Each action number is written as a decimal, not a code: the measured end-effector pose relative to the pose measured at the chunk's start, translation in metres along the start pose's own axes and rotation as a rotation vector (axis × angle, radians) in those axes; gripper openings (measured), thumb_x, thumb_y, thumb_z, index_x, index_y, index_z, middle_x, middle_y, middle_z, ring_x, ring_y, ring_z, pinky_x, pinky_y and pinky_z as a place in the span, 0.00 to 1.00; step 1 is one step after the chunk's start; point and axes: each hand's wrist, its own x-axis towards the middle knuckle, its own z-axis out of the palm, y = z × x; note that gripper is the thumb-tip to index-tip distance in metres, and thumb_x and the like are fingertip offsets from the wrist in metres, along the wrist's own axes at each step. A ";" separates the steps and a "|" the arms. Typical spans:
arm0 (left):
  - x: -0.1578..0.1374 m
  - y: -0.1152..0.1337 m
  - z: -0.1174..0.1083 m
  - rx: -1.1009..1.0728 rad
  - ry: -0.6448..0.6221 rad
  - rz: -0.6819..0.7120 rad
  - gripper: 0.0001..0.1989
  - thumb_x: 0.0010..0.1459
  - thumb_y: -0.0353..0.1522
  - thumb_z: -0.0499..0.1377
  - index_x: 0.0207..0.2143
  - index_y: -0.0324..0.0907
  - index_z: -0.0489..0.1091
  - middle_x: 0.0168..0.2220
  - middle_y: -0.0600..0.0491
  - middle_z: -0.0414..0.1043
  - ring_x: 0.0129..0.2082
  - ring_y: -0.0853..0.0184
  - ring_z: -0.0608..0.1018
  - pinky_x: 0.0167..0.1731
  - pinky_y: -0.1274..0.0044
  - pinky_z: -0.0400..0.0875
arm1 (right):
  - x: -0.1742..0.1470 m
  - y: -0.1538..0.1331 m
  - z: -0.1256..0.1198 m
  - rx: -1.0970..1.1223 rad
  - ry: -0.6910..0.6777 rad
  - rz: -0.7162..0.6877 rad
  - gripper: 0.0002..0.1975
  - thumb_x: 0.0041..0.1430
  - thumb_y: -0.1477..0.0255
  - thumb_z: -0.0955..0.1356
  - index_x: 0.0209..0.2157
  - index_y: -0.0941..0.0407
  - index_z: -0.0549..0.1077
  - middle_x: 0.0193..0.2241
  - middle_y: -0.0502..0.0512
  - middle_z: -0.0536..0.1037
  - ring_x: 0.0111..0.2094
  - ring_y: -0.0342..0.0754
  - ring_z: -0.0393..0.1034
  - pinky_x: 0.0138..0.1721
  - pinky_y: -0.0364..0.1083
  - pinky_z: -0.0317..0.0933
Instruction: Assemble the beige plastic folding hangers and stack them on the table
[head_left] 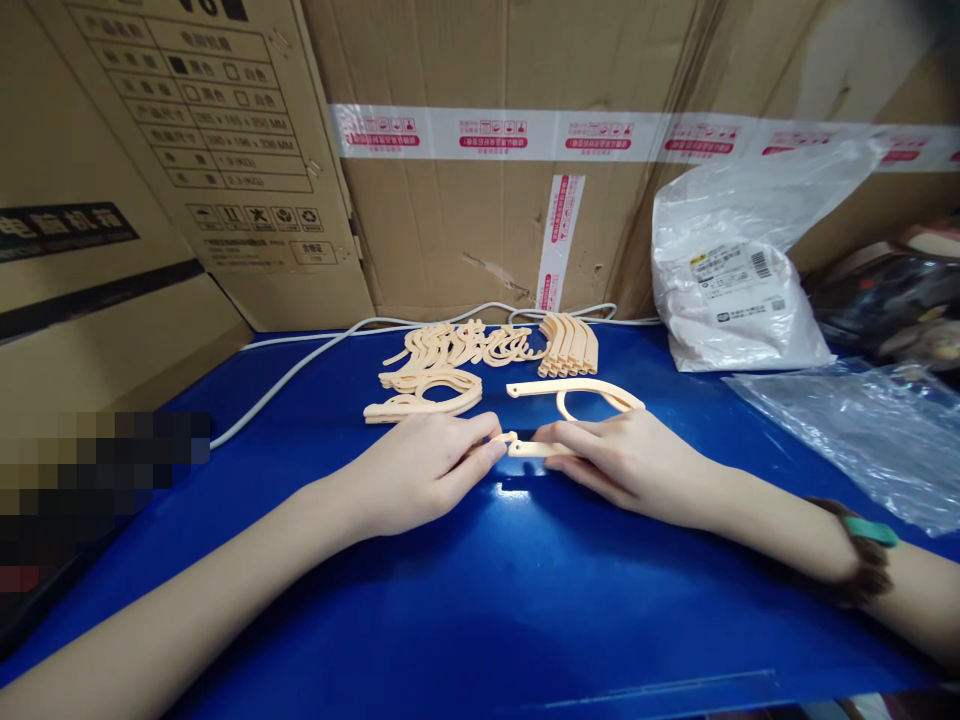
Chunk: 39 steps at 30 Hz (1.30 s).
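Between the two hands, low over the blue tabletop [450, 620]: cream plastic strip [529, 449], hole at its near end, pinched between thumb and fingers of right hand [637, 455]. Left hand [424, 470] pinches a small cream piece [507, 438] at thumb and fingertip, right at the strip's end; can't tell if joined. Step looks like fitting small piece to strip; next move seems to call for lining up the ends and pressing, strip held steady. Just beyond: arm-and-ring piece [555, 386], link to strip hidden by right hand. Farther back: folded cream assemblies [424, 395], loose hooks [431, 345], stacked curved arms [568, 345]. Containers: labelled plastic bag [739, 290] at right, bulging, contents unclear; flat clear bag [862, 430] before it; printed computer-case carton [217, 140] at left, inside not visible.
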 end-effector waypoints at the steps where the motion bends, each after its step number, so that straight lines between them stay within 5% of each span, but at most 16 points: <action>1: 0.000 0.000 0.000 -0.002 -0.002 0.001 0.18 0.69 0.40 0.41 0.32 0.43 0.63 0.29 0.55 0.68 0.29 0.66 0.69 0.29 0.75 0.57 | 0.000 0.000 0.000 -0.008 -0.001 -0.002 0.16 0.70 0.66 0.55 0.46 0.58 0.68 0.34 0.55 0.79 0.29 0.46 0.74 0.27 0.43 0.55; 7: 0.000 0.002 0.002 0.026 -0.038 0.021 0.19 0.69 0.38 0.38 0.28 0.43 0.59 0.24 0.56 0.65 0.24 0.68 0.67 0.27 0.75 0.55 | 0.000 -0.003 0.000 -0.040 0.057 -0.028 0.15 0.70 0.66 0.56 0.45 0.57 0.69 0.32 0.53 0.80 0.27 0.44 0.74 0.26 0.43 0.56; 11: 0.001 0.001 0.007 0.103 -0.034 0.045 0.16 0.67 0.41 0.45 0.28 0.43 0.57 0.22 0.57 0.64 0.21 0.68 0.66 0.23 0.75 0.51 | 0.000 -0.005 0.000 -0.045 0.110 -0.039 0.15 0.70 0.67 0.57 0.47 0.58 0.69 0.31 0.53 0.80 0.27 0.44 0.74 0.27 0.43 0.57; 22: 0.003 0.002 0.014 0.471 -0.003 0.090 0.16 0.69 0.40 0.42 0.31 0.43 0.59 0.21 0.54 0.68 0.19 0.64 0.72 0.18 0.76 0.49 | 0.001 -0.004 -0.001 0.018 0.044 -0.023 0.16 0.70 0.65 0.57 0.42 0.57 0.72 0.30 0.52 0.78 0.27 0.43 0.71 0.28 0.42 0.55; 33: 0.004 -0.004 0.016 0.880 0.324 0.386 0.19 0.69 0.34 0.37 0.28 0.42 0.60 0.19 0.54 0.66 0.16 0.66 0.71 0.16 0.75 0.51 | 0.003 0.000 -0.004 0.248 -0.073 0.077 0.17 0.69 0.63 0.56 0.45 0.56 0.72 0.34 0.54 0.78 0.33 0.45 0.72 0.34 0.42 0.58; 39: 0.002 0.000 0.016 0.873 0.402 0.413 0.16 0.67 0.34 0.44 0.26 0.41 0.61 0.20 0.55 0.66 0.18 0.67 0.72 0.18 0.74 0.57 | 0.003 0.000 -0.005 0.313 -0.098 0.078 0.18 0.69 0.62 0.57 0.47 0.55 0.72 0.35 0.54 0.78 0.33 0.45 0.72 0.34 0.42 0.59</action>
